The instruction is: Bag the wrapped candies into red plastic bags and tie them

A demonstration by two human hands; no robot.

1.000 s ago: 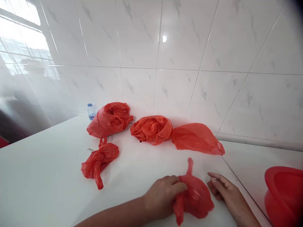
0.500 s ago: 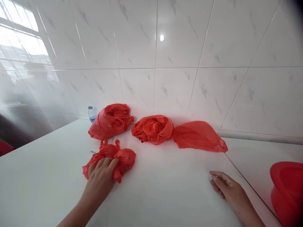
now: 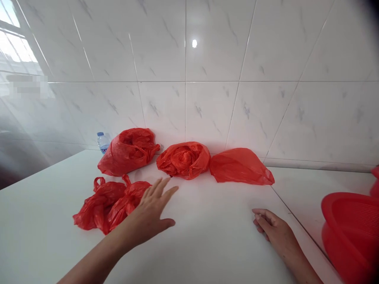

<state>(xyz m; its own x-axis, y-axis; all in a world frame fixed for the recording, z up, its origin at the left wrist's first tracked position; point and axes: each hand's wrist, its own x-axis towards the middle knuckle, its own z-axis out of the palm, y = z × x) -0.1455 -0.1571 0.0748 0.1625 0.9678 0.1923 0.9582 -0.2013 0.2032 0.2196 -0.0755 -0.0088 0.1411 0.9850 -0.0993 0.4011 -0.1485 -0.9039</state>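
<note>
My left hand (image 3: 151,213) is held palm down with its fingers spread and nothing in its grasp. It hovers at the right side of two knotted red plastic bags (image 3: 102,203), partly covering the right one; whether it touches that bag I cannot tell. The knotted bags lie together with their handle loops sticking up. On the right, my right hand (image 3: 271,227) stays low over the white table, its fingers curled in and thumb against them, with no object visible. Behind, a full red plastic bag (image 3: 126,154) and a rounder, open-topped red bag (image 3: 185,161) sit against the wall.
A flatter red bag (image 3: 241,166) lies beside the round one. A clear bottle with a blue cap (image 3: 102,142) stands at the back left. Red plastic basins (image 3: 327,213) are at the right edge, beyond a seam in the white table (image 3: 207,244). Marbled tiles (image 3: 213,110) line the back.
My left hand has let go of the knotted bags and moved right, its fingers now spread. Those bags lie further left and nearer. The view has shifted right; my right hand keeps its curled pose.
</note>
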